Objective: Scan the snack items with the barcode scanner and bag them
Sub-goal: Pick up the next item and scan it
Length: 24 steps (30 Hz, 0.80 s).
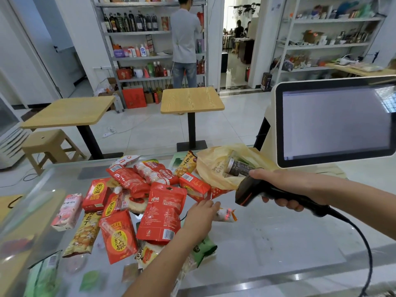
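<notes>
The right hand [285,187] grips the barcode scanner [249,192], its head tilted down. The left hand [200,216], forearm outstretched, pinches a small packet [227,215] just below it.

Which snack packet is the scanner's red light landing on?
The small white packet at the left hand; it alone shows a red glow on its barcode.

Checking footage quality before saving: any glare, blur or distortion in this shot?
Head view: the wide lens bends the monitor; the glass counter shows pale reflections and blurs at lower left; the scanner throws red light on the small packet.
</notes>
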{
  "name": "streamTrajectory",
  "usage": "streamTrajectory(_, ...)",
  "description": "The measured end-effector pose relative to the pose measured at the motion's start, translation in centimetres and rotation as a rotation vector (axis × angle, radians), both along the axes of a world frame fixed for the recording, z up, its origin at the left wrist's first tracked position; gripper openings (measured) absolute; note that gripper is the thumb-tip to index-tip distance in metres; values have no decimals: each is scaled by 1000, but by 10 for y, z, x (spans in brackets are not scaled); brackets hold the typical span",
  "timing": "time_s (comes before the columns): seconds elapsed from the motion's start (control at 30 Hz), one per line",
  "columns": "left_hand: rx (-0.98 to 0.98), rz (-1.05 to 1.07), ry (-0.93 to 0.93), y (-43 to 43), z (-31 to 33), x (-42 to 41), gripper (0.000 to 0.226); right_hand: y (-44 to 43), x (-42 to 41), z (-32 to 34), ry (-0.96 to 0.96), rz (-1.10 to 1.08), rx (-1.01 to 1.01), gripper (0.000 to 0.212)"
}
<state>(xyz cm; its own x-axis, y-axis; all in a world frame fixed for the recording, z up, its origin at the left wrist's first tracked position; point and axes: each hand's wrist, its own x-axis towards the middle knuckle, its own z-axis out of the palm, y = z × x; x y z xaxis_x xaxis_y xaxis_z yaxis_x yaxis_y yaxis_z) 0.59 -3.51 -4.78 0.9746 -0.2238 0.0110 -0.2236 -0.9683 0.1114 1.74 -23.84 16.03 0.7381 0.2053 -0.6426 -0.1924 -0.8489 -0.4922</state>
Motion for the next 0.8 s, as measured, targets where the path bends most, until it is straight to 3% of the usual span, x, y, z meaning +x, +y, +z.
streamTrajectory(0.33, -72, -101, 29, 11, 1, 0, 56, 8, 5, 9, 64, 57, 53, 74)
streamTrajectory(0.47, -217, -209, -12, 20, 7, 2, 45, 5, 10, 7, 196, -53, 307, 73)
streamTrajectory(0.6, -150, -249, 50, 29, 11, -1, 50, 6, 13, -10, 262, -169, 526, 76)
streamTrajectory(0.67, -277, -105, 82, 25, 9, -12, 51, 8, 13, -24, 279, -224, 621, 77)
streamTrajectory(0.73, -376, 237, -36, 17, 7, -23, 40, 9, 13, -37, 297, -276, 680, 76)
streamTrajectory(0.8, -218, 557, -119, 9, 10, -31, 47, 10, 12, -51, 306, -325, 692, 75)
